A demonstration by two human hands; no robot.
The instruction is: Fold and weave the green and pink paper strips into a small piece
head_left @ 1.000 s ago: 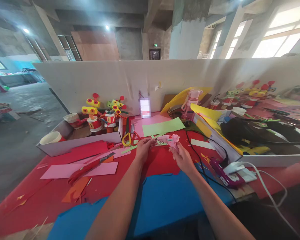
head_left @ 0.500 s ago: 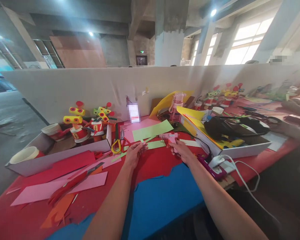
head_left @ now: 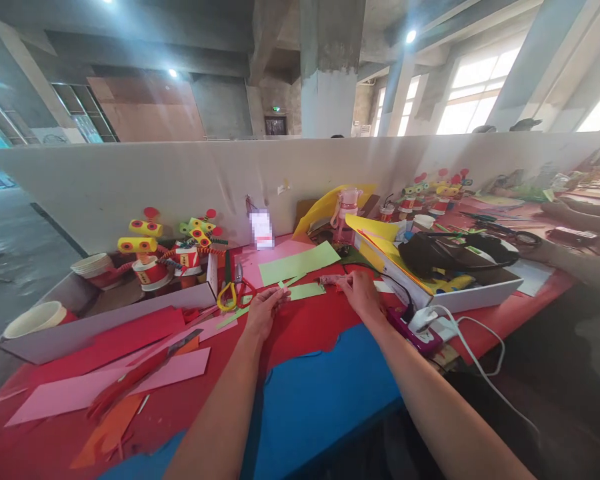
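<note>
2 hands work at the red table [head_left: 310, 327]: the right hand [head_left: 361, 293] lies closed over a pink glue gun [head_left: 330, 280], hiding all but its front end, just beside a small green paper strip [head_left: 306, 290]. The left hand [head_left: 263, 310] has its fingers curled at the strip's near end, though whether it pinches anything cannot be told. Yellow-handled scissors [head_left: 227, 295] lie nearby, and a co-worker's hand [head_left: 577, 220] is cut off at the right edge.

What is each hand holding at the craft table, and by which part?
The right hand rests on the pink glue gun, over its handle end. The left hand pinches the near end of a thin green paper strip.
</note>
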